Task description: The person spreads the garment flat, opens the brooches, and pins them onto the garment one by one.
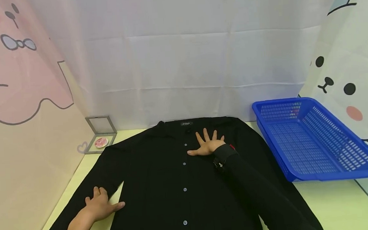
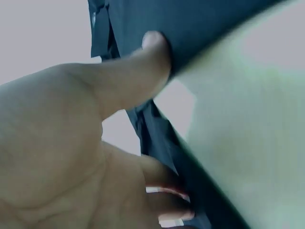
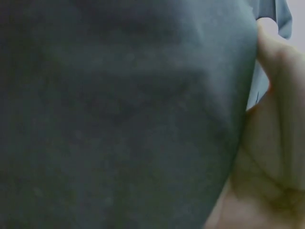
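A black button-up shirt (image 1: pixel 156 180) lies spread front side up on the pale yellow table, its collar at the far edge and pale buttons down the middle. My right hand (image 1: pixel 207 147) lies over the upper chest, just right of the button line, with fingers spread. Over the gap between the left sleeve and the body is my left hand (image 1: pixel 96 208), its thumb reaching to the shirt's side edge and its fingers over the sleeve. In the left wrist view the thumb (image 2: pixel 155 57) overlaps the dark cloth. Dark fabric (image 3: pixel 119 119) fills most of the right wrist view.
A blue plastic basket (image 1: pixel 303 146) stands at the right, beside the shirt's shoulder. At the back left, a small grey-framed box (image 1: pixel 105 148) has its lid raised and holds a pink round item (image 1: pixel 101 142). White and printed cloth hangs behind and at both sides.
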A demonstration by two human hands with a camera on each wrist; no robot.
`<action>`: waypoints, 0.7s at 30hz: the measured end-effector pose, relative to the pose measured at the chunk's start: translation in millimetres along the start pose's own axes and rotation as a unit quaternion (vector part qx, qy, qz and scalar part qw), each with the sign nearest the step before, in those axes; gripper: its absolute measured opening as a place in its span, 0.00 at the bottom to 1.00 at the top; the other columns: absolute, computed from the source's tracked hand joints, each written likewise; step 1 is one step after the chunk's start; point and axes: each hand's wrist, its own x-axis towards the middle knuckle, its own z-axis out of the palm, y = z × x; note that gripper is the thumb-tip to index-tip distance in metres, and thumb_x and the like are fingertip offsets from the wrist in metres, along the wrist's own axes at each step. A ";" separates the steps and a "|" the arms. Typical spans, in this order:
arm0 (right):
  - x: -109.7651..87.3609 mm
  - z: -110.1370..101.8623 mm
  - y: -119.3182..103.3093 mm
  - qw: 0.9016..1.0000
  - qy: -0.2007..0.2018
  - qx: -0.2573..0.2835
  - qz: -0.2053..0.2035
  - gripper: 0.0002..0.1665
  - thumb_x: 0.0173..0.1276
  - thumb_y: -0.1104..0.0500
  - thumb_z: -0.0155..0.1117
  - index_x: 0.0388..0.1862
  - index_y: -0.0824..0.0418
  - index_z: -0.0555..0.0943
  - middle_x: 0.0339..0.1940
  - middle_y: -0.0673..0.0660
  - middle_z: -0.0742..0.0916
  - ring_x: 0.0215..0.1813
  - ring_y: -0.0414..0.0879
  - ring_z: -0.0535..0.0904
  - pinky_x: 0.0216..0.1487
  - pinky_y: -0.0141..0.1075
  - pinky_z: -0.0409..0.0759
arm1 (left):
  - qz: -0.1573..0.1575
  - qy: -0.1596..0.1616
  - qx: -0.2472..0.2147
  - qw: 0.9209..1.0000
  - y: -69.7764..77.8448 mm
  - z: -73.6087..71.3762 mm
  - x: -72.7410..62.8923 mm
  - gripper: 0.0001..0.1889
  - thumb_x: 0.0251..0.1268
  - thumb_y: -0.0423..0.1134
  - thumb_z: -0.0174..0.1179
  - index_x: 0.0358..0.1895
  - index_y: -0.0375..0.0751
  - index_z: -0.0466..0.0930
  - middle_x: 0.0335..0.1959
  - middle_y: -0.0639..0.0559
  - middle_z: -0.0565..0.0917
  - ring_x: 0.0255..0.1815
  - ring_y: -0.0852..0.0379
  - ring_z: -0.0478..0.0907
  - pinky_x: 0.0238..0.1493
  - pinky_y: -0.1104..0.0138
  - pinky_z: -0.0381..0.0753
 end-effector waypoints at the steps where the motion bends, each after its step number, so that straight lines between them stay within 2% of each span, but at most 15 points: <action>1: 0.1 -0.6 0.0 1.000 0.000 0.000 -0.001 0.64 0.64 0.15 0.48 0.86 0.38 0.31 0.85 0.54 0.29 0.82 0.71 0.19 0.74 0.75 0.25 | 0.002 -0.004 0.005 1.000 -1.6 -0.7 -2.2 0.66 0.60 0.67 0.68 0.70 0.04 0.44 0.68 0.03 0.44 0.66 0.02 0.46 0.66 0.23 0.53; 6: 3.1 -2.2 2.0 1.000 -0.003 0.005 0.002 0.65 0.64 0.15 0.48 0.86 0.38 0.31 0.85 0.53 0.28 0.82 0.70 0.18 0.74 0.75 0.23 | 0.004 -0.040 0.020 0.999 -12.5 0.2 -6.7 0.65 0.61 0.70 0.64 0.78 0.18 0.43 0.68 0.01 0.39 0.68 0.04 0.48 0.64 0.19 0.48; 8: 3.1 -3.2 2.5 1.000 -0.002 0.006 0.002 0.64 0.64 0.15 0.48 0.85 0.37 0.31 0.85 0.53 0.28 0.82 0.69 0.18 0.74 0.74 0.23 | 0.005 -0.050 0.023 0.998 -21.8 3.0 -2.8 0.64 0.61 0.72 0.62 0.80 0.24 0.43 0.68 0.01 0.38 0.67 0.03 0.49 0.63 0.18 0.48; 12: 1.9 -3.9 2.7 1.000 -0.005 0.004 0.001 0.65 0.63 0.14 0.47 0.85 0.37 0.30 0.85 0.53 0.28 0.82 0.68 0.18 0.75 0.73 0.22 | -0.004 -0.061 0.022 0.998 -38.9 7.1 4.4 0.66 0.58 0.78 0.59 0.81 0.28 0.42 0.69 0.02 0.36 0.63 -0.01 0.48 0.61 0.17 0.51; 15: 1.4 -2.9 2.6 1.000 -0.009 0.003 -0.001 0.65 0.63 0.14 0.46 0.85 0.38 0.30 0.85 0.53 0.28 0.82 0.68 0.18 0.75 0.73 0.22 | -0.012 -0.053 0.020 0.998 -40.0 7.5 -1.7 0.66 0.58 0.77 0.60 0.79 0.25 0.44 0.67 0.00 0.38 0.59 -0.04 0.48 0.58 0.16 0.53; 19: 0.5 -1.9 2.7 1.000 -0.004 0.004 -0.004 0.64 0.64 0.15 0.47 0.85 0.37 0.31 0.85 0.53 0.28 0.82 0.69 0.18 0.75 0.74 0.23 | -0.036 -0.031 0.003 0.999 -31.6 5.6 -20.2 0.65 0.60 0.72 0.64 0.76 0.17 0.44 0.63 -0.02 0.40 0.59 -0.04 0.45 0.59 0.16 0.52; 21: 1.1 -1.0 2.9 1.000 0.000 0.003 -0.004 0.64 0.64 0.15 0.48 0.86 0.37 0.31 0.85 0.53 0.29 0.82 0.69 0.19 0.74 0.75 0.24 | -0.064 -0.028 -0.010 0.998 -29.6 4.4 -29.3 0.66 0.61 0.71 0.64 0.74 0.13 0.43 0.62 -0.03 0.39 0.60 -0.04 0.45 0.61 0.18 0.52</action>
